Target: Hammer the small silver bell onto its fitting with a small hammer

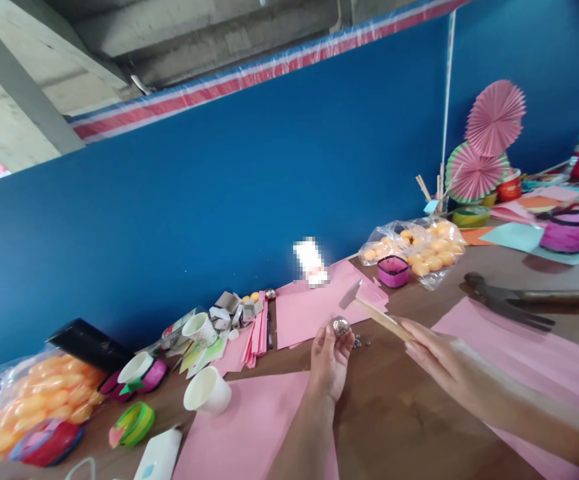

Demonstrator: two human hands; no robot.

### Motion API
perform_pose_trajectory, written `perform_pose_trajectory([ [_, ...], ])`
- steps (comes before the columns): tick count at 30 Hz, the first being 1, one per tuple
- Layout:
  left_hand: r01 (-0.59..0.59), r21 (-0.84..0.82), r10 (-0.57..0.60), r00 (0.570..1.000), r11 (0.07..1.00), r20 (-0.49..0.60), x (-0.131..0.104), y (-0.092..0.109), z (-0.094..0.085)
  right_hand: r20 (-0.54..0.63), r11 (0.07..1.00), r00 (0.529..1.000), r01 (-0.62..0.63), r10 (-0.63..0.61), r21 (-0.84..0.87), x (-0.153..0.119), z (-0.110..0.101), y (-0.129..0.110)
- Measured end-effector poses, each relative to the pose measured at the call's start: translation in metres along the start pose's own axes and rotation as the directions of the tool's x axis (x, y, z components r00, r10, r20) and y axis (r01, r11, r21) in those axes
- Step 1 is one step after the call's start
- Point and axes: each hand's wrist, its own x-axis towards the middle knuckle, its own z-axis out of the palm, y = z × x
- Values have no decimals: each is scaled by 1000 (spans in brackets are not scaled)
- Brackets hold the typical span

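Observation:
My left hand point(329, 367) is closed around a shiny silver ball point(340, 325), which shows between the thumb and fingers. In my right hand point(436, 353) is the wooden handle of a small hammer point(382, 322). Its grey metal head points up and to the left, above the ball and apart from it. A few tiny shiny pieces point(362, 342) lie on the table just right of my left hand. Pink paper point(314, 303) lies behind the ball, and another pink sheet point(249, 427) is left of my left wrist.
A claw hammer point(512, 300) rests at the right. Bags of orange balls point(429, 253) point(39, 397) stand on both sides. White paper cups point(208, 390), a green tape roll point(133, 424) and a white device point(158, 453) are at the left. A blue wall point(219, 200) bounds the table behind.

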Motion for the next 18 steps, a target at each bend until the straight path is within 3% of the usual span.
perform_pose_trajectory([
  [12,10,-6,-10,999,1000,-33,-2,2,3,55,999,998,33,-31,-36,-2,2,-1],
  [18,11,-9,-11,1000,1000,-21,-2,3,3,4,1000,1000,-8,8,-12,0,3,-1],
])
